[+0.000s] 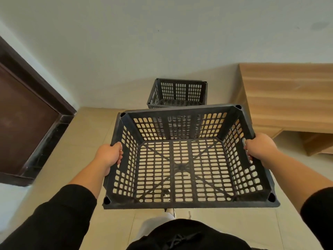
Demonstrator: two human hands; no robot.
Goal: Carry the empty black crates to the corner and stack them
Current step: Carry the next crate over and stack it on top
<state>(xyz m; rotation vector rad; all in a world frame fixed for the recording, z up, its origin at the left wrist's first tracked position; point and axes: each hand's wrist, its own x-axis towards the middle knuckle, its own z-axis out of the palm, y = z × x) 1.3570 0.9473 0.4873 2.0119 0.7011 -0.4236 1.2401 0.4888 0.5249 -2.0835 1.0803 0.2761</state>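
I hold an empty black slatted crate (182, 112) level in front of me, above the tiled floor. My left hand (109, 156) grips its left rim, fingers curled over the edge. My right hand (259, 147) grips the right side at the handle slot. A second empty black crate (177, 92) stands on the floor ahead, against the white wall, partly hidden behind the far rim of the carried one.
A light wooden cabinet (288, 98) stands to the right of the floor crate. A dark brown door (27, 114) with its frame is on the left wall. Beige floor tiles (86, 134) stretch between me and the wall.
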